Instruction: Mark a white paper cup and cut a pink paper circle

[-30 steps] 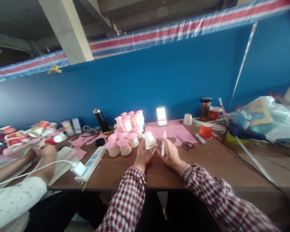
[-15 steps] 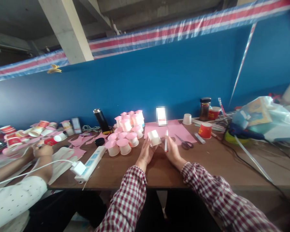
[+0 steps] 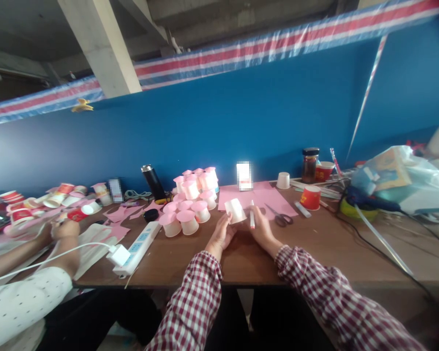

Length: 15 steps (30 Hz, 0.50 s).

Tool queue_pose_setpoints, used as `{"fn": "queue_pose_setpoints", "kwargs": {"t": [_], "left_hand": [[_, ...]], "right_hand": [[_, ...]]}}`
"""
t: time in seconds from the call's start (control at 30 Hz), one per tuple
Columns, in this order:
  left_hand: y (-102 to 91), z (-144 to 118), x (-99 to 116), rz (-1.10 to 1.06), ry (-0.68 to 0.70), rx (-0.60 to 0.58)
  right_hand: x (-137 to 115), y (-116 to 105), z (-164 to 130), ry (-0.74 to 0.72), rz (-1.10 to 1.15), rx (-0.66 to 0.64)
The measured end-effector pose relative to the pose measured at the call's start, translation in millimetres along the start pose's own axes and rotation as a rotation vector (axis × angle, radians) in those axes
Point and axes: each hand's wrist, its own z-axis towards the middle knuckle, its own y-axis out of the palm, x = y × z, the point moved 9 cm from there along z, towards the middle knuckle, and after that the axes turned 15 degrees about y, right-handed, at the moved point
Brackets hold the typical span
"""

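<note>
The left hand [image 3: 221,235] pinches a white cup [image 3: 236,210] at its rim, tilted on its side just above the pink paper [image 3: 267,197], so the wall of the cup faces the right hand [image 3: 261,229]. The right hand is closed around a pen [image 3: 252,214], held upright just beside the cup. Scissors [image 3: 281,217] lie near on the table [image 3: 314,243]. Finished cups [image 3: 188,200] with pink tops stand grouped to the left, away from the hands.

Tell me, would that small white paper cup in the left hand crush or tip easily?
The small white paper cup looks thin-walled, so probably light and easy to dent. The left hand holds it by fingertips alone, suggesting little weight. Its tapered shape might roll in a curve.
</note>
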Motion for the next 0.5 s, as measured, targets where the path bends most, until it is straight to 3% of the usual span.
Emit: {"fn": "queue_pose_setpoints", "kwargs": {"t": [0.2, 0.5], "left_hand": [[-10.0, 0.3, 4.1, -0.055, -0.002, 0.08], [-14.0, 1.6, 3.1, 0.028, 0.086, 0.158]], "right_hand": [[-3.3, 1.2, -3.6, -0.024, -0.019, -0.034], [-16.6, -16.5, -7.2, -0.055, 0.034, 0.062]]}}
